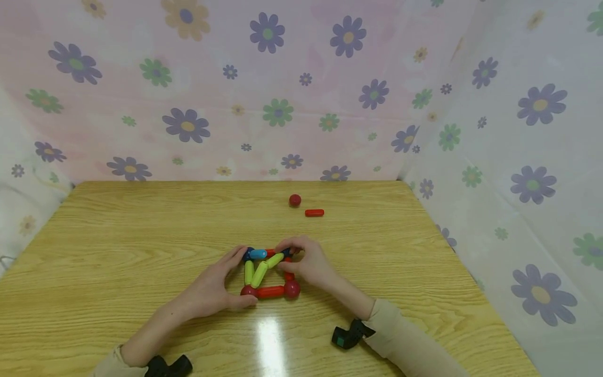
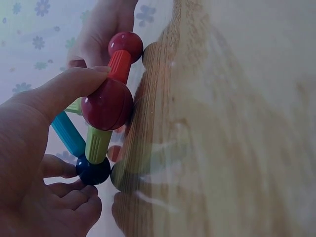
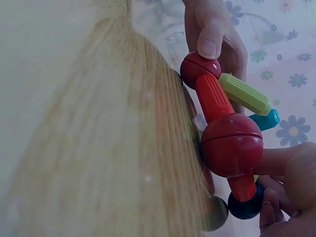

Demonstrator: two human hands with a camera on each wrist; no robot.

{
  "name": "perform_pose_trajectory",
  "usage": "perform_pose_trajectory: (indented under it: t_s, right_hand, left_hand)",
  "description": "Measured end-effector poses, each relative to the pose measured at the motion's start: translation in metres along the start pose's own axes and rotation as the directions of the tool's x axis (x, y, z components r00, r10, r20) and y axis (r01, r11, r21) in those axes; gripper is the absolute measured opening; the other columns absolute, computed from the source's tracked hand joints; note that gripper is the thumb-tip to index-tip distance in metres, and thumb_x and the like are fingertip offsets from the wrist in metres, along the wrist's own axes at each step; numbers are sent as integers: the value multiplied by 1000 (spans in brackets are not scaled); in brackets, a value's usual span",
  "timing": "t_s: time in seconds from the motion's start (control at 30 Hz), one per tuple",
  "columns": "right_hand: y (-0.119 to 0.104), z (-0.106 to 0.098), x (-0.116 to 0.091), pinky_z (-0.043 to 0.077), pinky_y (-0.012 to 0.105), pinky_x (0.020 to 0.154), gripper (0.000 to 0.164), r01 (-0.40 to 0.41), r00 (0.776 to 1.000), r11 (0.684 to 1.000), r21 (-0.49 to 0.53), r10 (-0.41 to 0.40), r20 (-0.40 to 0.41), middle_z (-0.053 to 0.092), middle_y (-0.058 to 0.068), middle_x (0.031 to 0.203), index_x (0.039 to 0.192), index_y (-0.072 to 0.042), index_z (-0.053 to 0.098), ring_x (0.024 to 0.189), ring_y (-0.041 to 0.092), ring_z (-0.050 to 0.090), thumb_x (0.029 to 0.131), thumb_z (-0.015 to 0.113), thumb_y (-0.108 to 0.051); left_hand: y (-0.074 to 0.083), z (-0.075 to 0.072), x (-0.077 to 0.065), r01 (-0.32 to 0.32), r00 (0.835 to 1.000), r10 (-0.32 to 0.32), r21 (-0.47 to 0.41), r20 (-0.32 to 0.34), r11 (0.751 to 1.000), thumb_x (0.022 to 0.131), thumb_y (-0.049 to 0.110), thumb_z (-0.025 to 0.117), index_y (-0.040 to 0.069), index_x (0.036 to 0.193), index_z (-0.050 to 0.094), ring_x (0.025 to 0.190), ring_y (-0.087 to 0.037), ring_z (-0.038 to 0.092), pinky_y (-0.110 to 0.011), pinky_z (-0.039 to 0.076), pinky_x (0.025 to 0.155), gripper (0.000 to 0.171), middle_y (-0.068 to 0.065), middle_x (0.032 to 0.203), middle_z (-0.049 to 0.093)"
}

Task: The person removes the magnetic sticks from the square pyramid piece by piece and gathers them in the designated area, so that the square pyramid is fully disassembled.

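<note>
On the wooden table stands a four-cornered frame of magnetic rods and balls. Red balls (image 1: 292, 289) form its two front corners, with a red rod (image 1: 270, 291) between them. Dark blue balls (image 2: 93, 170) mark the back corners. Two yellow-green rods (image 1: 259, 274) slant up from opposite corners and meet above the middle; a blue rod (image 1: 258, 254) rises at the back left. My left hand (image 1: 207, 293) grips the left side, thumb at the front red ball, fingers at the dark blue one. My right hand (image 1: 311, 264) holds the back right dark blue ball, its fingers partly hiding it.
Behind the frame lie a loose red ball (image 1: 294, 200) and a loose red rod (image 1: 314, 213). Flower-print cloth (image 1: 278, 112) hangs at the back and sides of the table (image 1: 141, 225). A black wrist device (image 1: 348, 336) is on each forearm.
</note>
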State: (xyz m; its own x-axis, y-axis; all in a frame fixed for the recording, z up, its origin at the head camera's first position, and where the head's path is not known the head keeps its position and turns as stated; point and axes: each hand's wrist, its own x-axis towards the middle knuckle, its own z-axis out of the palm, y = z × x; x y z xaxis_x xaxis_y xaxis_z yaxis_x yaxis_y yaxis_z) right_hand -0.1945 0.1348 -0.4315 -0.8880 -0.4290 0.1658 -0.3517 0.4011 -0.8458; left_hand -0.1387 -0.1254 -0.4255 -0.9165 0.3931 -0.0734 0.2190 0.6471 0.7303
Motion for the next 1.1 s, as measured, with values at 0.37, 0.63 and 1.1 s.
perform_pose_trajectory:
  t_s: [0.37, 0.63, 1.1]
  right_hand:
    - [0, 2, 0, 49, 31, 86, 30, 7, 1000, 998, -66, -6, 13, 67, -7, 106, 109, -24, 77, 96, 13, 55, 81, 84, -14]
    - [-1, 2, 0, 48, 30, 84, 30, -13, 1000, 998, -61, 14, 11, 64, -6, 100, 107, -22, 76, 93, 14, 54, 80, 84, -11]
    - [4, -2, 3, 51, 38, 83, 27, 143, 988, 990, -19, -143, -58, 66, 1, 102, 104, -14, 75, 90, 22, 59, 82, 78, 0]
  left_hand:
    - [1, 0, -1, -11, 1000, 12, 22, -17, 1000, 73, 62, 82, 11, 160, 23, 148, -43, 25, -66, 31, 112, 116, -13, 166, 18]
    - [1, 0, -1, -10, 1000, 11, 22, -14, 1000, 73, 61, 82, 11, 160, 24, 148, -44, 25, -66, 31, 111, 116, -13, 167, 18]
    - [1, 1, 0, -18, 1000, 18, 12, -12, 1000, 72, 60, 82, 10, 160, 25, 149, -41, 26, -63, 31, 113, 116, -10, 167, 20]
